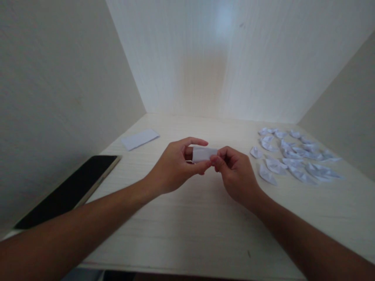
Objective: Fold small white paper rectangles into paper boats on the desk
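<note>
A small folded slip of white paper (202, 153) is held above the middle of the pale wooden desk (187, 230). My left hand (175, 166) pinches its left part between thumb and fingers. My right hand (234, 171) pinches its right end with bunched fingertips. Both hands hover a little above the desk top. To the right lies a cluster of several small folded white paper boats (293, 156).
A stack of white paper slips (140, 139) lies at the far left of the desk. A dark tablet or phone (70, 191) lies along the left wall. Walls close in the desk at the left, back and right.
</note>
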### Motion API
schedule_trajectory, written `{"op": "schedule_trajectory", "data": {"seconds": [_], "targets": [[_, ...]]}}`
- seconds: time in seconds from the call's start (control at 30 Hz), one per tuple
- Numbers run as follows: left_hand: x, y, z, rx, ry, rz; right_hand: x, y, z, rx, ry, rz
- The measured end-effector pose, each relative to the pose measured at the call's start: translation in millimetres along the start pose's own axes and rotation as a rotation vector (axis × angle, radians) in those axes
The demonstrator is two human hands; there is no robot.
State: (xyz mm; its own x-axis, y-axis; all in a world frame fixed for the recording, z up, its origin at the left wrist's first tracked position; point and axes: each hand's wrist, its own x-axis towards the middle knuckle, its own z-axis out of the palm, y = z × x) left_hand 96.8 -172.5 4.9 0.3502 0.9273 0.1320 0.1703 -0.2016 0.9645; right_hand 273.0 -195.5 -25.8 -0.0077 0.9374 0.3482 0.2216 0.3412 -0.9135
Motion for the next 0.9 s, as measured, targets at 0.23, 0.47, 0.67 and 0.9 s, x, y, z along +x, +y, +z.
{"op": "schedule_trajectory", "data": {"seconds": [0.23,0.47,0.67,0.9], "targets": [[0,1,0.2,0.026,0.013,-0.025,1,3,0,0.018,-0.011,0.020],[0,3,0.8,0.001,0.033,-0.111,1,7,3,0.033,-0.047,0.029],[0,5,0.2,-0.011,0.010,-0.126,1,7,4,0.023,-0.052,0.027],[-1,9,-3.2,0.116,-0.043,-0.169,-1,7,4,-0.064,-0.051,0.032]]}}
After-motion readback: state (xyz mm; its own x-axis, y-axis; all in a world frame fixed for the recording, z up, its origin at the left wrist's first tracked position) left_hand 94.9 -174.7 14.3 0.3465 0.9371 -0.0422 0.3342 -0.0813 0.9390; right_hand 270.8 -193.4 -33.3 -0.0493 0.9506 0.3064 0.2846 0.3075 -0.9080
